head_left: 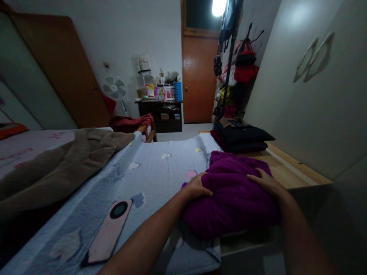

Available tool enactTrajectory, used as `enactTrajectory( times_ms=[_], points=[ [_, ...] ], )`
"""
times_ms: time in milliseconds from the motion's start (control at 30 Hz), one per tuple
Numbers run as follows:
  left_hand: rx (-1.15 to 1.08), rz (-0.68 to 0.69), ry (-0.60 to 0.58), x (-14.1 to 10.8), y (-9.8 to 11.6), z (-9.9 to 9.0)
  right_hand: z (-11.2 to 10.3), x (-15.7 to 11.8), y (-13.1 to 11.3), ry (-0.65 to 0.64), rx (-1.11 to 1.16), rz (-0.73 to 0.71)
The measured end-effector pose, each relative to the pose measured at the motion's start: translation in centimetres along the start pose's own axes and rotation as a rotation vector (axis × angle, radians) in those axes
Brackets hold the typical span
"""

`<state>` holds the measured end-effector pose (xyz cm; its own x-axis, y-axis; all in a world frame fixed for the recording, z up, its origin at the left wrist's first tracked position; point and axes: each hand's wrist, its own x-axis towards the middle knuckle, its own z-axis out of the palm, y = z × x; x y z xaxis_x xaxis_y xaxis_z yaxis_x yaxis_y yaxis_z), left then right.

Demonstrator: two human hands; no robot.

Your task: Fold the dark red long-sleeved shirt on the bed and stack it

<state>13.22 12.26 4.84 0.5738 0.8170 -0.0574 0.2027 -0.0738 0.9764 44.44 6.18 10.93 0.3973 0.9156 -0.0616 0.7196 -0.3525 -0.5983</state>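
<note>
A bundled purple garment [232, 194] lies at the right edge of the bed, partly over the wooden board. My left hand [198, 187] grips its left side, thumb on top and the other fingers hidden under or behind the cloth. On the right side, my right hand [265, 182] holds the same garment, with the thumb and a finger showing on top. Just beyond it sits a stack of dark folded clothes [241, 135] on the wooden board [289, 166].
The patterned bedsheet [155, 164] bears a pink phone [110, 233] left of my forearm. A brown blanket [65, 164] lies at the left. A pale wardrobe [315, 107] stands close on the right. Farther back are a dark cabinet [159, 114] and a door [199, 76].
</note>
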Motion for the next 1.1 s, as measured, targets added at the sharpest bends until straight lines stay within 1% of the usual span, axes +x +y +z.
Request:
enactTrajectory(
  times_ms=[100, 200, 300, 367, 467, 533, 567, 600, 633, 667, 700, 733, 800, 833, 867, 900, 933, 967, 1000, 1033, 1067, 1100],
  points=[
    [-0.109, 0.031, 0.055, 0.0, 0.3, 1.0, 0.3, -0.5, -0.6, -0.021, 0.16, -0.018],
    [-0.216, 0.087, 0.113, -0.3, 1.5, 2.0, 0.0, -1.3, -1.7, -0.08, 0.381, -0.059],
    [-0.298, 0.177, 0.162, -0.7, 3.9, 2.4, -1.0, -2.1, -3.6, -0.14, 0.632, -0.073],
    [-0.324, 0.268, 0.224, -1.0, 6.2, 2.1, -2.1, -2.6, -5.7, -0.136, 0.749, -0.118],
    [-0.275, 0.407, 0.338, -1.7, 9.6, 0.7, -3.8, -3.1, -10.0, -0.089, 0.791, -0.278],
    [-0.147, 0.463, 0.519, -2.3, 11.1, -1.0, -4.5, -3.4, -13.1, -0.01, 0.766, -0.394],
    [-0.078, 0.479, 0.618, -2.6, 11.4, -1.9, -4.6, -3.4, -14.5, 0.022, 0.751, -0.464],
    [-0.022, 0.485, 0.698, -2.9, 11.3, -2.9, -4.4, -3.3, -15.8, 0.026, 0.737, -0.533],
    [0.019, 0.477, 0.751, -3.2, 10.7, -3.8, -3.9, -3.1, -16.8, -0.006, 0.702, -0.588],
    [0.049, 0.447, 0.773, -3.6, 9.8, -4.8, -3.3, -2.7, -17.5, -0.047, 0.644, -0.63],
    [0.086, 0.39, 0.769, -4.0, 8.6, -5.6, -2.5, -2.3, -17.9, -0.093, 0.565, -0.654],
    [0.133, 0.306, 0.742, -4.4, 7.2, -6.3, -1.6, -1.9, -17.9, -0.133, 0.47, -0.661],
    [0.289, 0.07, 0.648, -5.3, 4.3, -7.3, 0.1, -0.9, -16.8, -0.158, 0.261, -0.63],
    [0.41, -0.064, 0.657, -5.7, 3.0, -7.6, 0.8, -0.4, -15.8, -0.144, 0.166, -0.598],
    [0.528, -0.166, 0.688, -6.1, 2.1, -7.7, 1.2, 0.0, -14.5, -0.096, 0.066, -0.551],
    [0.633, -0.214, 0.708, -6.4, 1.5, -7.7, 1.4, 0.2, -12.9, -0.009, -0.035, -0.489],
    [0.719, -0.218, 0.716, -6.6, 1.3, -7.6, 1.5, 0.4, -11.2, 0.095, -0.136, -0.405],
    [0.78, -0.176, 0.698, -6.6, 1.3, -7.3, 1.3, 0.5, -9.3, 0.208, -0.214, -0.306],
    [0.816, -0.106, 0.647, -6.5, 1.7, -7.0, 1.1, 0.4, -7.5, 0.301, -0.252, -0.201],
    [0.829, -0.033, 0.57, -6.2, 2.2, -6.5, 0.9, 0.3, -5.8, 0.373, -0.25, -0.084],
    [0.823, 0.025, 0.48, -5.8, 2.8, -5.9, 0.8, 0.2, -4.3, 0.413, -0.217, 0.022],
    [0.806, 0.06, 0.386, -5.2, 3.3, -5.3, 0.8, 0.1, -2.9, 0.42, -0.156, 0.096]
  ],
)
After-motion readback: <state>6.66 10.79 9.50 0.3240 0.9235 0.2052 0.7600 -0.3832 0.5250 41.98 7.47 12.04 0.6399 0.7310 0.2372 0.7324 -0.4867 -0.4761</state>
